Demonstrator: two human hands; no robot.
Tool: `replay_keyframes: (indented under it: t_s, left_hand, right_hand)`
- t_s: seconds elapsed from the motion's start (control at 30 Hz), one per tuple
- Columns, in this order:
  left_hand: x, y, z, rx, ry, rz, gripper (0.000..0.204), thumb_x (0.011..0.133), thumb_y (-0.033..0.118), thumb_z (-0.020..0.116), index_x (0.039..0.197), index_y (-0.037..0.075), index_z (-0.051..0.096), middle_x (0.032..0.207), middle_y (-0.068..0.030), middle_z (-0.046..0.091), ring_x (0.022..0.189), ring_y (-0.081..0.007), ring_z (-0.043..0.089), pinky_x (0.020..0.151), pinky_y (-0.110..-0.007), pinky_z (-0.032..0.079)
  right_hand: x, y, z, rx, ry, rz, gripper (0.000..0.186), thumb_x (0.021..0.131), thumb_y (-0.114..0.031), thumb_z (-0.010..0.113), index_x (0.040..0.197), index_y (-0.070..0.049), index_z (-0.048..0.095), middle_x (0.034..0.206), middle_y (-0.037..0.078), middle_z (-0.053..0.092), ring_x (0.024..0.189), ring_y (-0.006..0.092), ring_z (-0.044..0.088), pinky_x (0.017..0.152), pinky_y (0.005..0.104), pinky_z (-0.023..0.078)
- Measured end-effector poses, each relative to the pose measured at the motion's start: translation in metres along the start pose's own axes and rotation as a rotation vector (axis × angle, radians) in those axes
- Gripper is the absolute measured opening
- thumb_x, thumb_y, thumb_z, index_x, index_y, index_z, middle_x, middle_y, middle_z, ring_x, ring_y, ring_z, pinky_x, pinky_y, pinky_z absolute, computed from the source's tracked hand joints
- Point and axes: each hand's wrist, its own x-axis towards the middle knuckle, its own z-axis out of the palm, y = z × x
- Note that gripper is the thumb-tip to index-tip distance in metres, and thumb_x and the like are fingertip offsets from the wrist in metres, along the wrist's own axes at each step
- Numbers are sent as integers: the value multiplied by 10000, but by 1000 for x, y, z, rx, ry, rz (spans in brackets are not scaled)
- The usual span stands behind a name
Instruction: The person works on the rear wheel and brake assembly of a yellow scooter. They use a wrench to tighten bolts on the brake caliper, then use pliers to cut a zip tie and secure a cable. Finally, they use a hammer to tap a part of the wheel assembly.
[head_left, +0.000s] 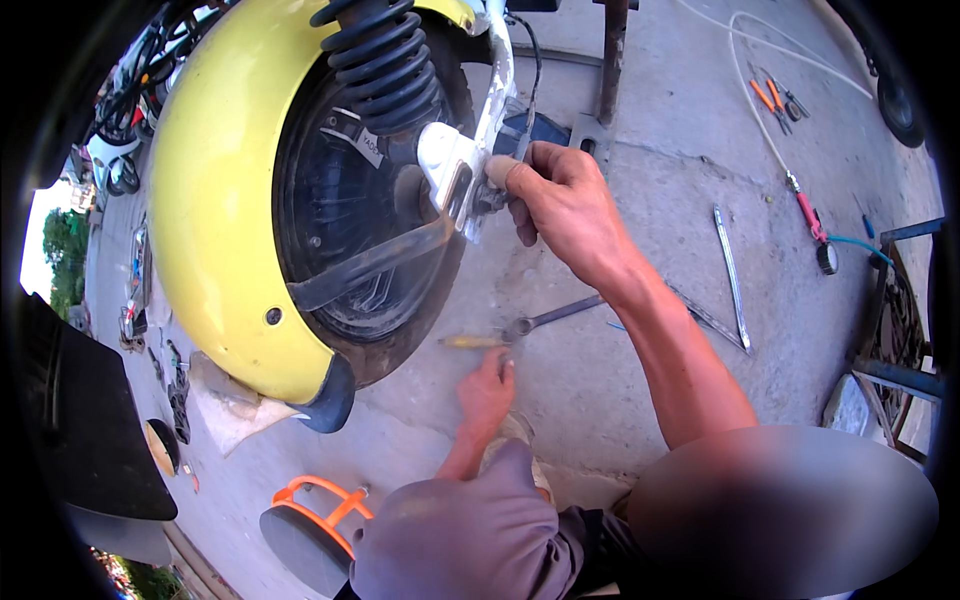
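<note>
Head view: a yellow fender (215, 210) curves around a wheel (350, 235); a blurred yellow-handled tool (466, 342) is just beside the left hand (485, 392), whose grip is unclear; the right hand (572, 208) curls at the axle end (486, 203), any hold hidden; orange-handled pliers (771, 104) lie farther right.

Bright Yellow With Flashes of Orange

The curved, glossy yellow fender (215, 200) is one solid colour; the coiled metal spring (385, 75) is black. Dark smudges mark the white metal bracket (440, 155). The slim yellow tool handle (470, 342) is blurred. Orange covers the slender pliers handles (762, 96) and tubular stool frame (345, 508). The long inflator grip (809, 215) is pinkish red, the thin hose (860, 242) teal. The concrete floor (590, 400) is mottled grey.
</note>
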Motion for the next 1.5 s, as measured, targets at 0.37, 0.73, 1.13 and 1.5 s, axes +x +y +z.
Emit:
replay_keyframes:
  t_s: [0.37,0.73,1.13,1.5]
  left_hand:
    - [3,-2,-11,3,-79,47,285,984,241,696,1254,154,681,843,-159,753,760,-387,733,686,-500,564]
    - [50,179,-168,162,535,1034,212,914,62,730,1122,25,726,1024,-114,722,838,-319,722,699,-420,577]
    - [119,289,-209,836,563,728,404,810,111,823,1177,19,680,1255,-134,684,1263,-327,619,935,-446,529]
    - [141,304,-194,1126,533,558,273,867,131,754,1128,67,707,1265,-141,712,915,-293,725,757,-421,564]
  right_hand:
    - [-1,0,0,220,55,73,425,1018,-324,680,1099,93,663,743,61,623,603,113,583,543,283,471]
    - [16,4,-18,313,106,-39,501,953,-107,711,1347,162,559,793,65,672,656,126,624,590,276,509]
    - [57,27,-41,-40,133,-446,207,817,-159,796,975,-30,832,940,224,767,813,330,731,785,393,564]
    - [79,62,-54,768,-185,31,289,1029,-279,682,1098,-7,753,868,9,678,758,77,592,699,250,500]
